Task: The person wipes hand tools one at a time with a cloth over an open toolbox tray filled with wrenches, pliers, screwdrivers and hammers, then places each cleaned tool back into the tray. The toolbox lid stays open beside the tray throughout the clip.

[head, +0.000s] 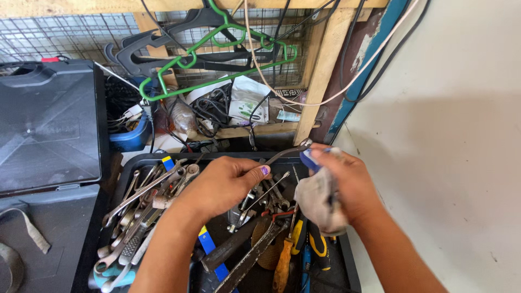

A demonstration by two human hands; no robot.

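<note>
My left hand point(225, 184) grips the lower end of a slim metal wrench point(282, 154) that slants up to the right above an open black toolbox point(347, 260). My right hand point(339, 182) is closed around a crumpled grey rag point(317, 203) and a blue-tipped object, pressed against the wrench's upper end. Both hands hover over the toolbox, which holds several wrenches point(144, 192), files and a screwdriver with an orange handle point(282, 263).
A black plastic case point(49, 125) lies at left. Green and black hangers point(217, 54) hang on wire mesh behind, with cables and bags on a shelf. A wooden post point(323, 70) and a pale wall point(450, 135) stand at right.
</note>
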